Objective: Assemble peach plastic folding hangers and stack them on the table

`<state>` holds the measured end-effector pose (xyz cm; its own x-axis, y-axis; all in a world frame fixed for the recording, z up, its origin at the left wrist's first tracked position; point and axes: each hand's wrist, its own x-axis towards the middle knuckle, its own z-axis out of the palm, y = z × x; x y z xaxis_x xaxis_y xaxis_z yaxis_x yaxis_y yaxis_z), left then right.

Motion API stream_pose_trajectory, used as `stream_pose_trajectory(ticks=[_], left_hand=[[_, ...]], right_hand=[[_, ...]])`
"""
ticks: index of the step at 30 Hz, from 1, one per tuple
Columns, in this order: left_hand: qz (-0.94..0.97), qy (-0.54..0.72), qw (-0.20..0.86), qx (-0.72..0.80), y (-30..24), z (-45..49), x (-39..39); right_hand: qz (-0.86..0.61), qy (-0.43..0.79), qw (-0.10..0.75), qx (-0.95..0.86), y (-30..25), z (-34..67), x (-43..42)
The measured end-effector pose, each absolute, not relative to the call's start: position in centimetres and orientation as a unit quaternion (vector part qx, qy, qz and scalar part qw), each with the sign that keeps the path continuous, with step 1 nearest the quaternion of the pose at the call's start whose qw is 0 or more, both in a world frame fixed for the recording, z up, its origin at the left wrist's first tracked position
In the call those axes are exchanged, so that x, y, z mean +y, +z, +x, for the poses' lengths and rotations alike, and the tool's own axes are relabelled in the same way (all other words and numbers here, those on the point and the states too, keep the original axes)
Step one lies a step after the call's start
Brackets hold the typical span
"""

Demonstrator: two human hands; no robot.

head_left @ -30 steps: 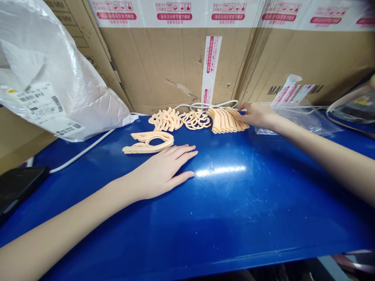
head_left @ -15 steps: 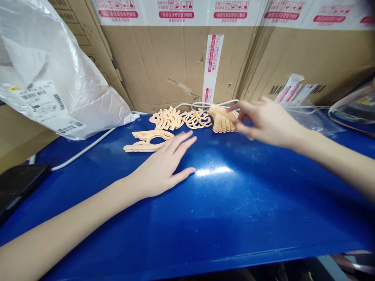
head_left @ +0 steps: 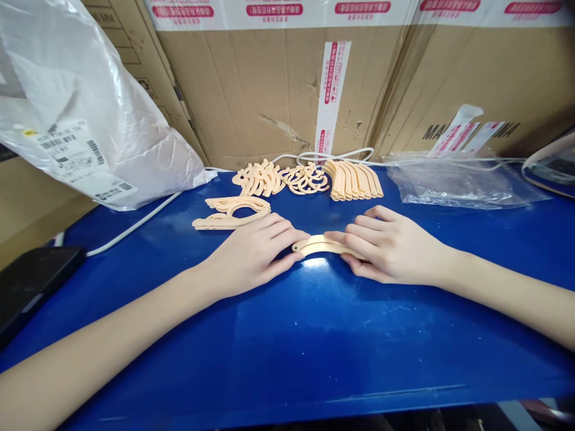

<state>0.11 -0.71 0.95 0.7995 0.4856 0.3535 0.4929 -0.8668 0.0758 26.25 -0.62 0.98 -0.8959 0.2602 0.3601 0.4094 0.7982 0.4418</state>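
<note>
A curved cream plastic hanger arm lies across the middle of the blue table, bowed upward, with a small hole at its left end. My left hand pinches that left end between thumb and fingertips. On the other side, my right hand closes round the right end, which its fingers hide. Behind my left hand lie folded hanger pieces. Farther back are a pile of curved hook pieces, some thin ring-like hooks and a neat row of more curved arms.
Cardboard boxes wall off the back of the blue table. A white plastic parcel bag leans at the left, above a black phone. A clear plastic bag and a white cable also lie there.
My right hand has come from the row of curved arms toward me, bringing one hanger arm to the table's middle. My left hand, flat before, now pinches its left end.
</note>
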Motion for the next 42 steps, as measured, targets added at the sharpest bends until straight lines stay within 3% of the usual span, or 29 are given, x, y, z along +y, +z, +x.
stream_pose_trajectory(ticks=[16,26,42], left_hand=[[-0.946,-0.169,0.000,-0.278,0.97,0.40,-0.95],[-0.938,-0.163,-0.031,-0.304,1.08,0.35,-0.92],[-0.941,-0.125,-0.079,-0.305,1.42,0.39,-1.17]], right_hand=[[-0.186,-0.188,0.140,-0.954,0.62,26.70,-0.41],[-0.269,0.010,0.124,-0.955,0.31,27.17,0.24],[-0.264,0.093,0.151,-0.948,0.48,27.24,-0.11]])
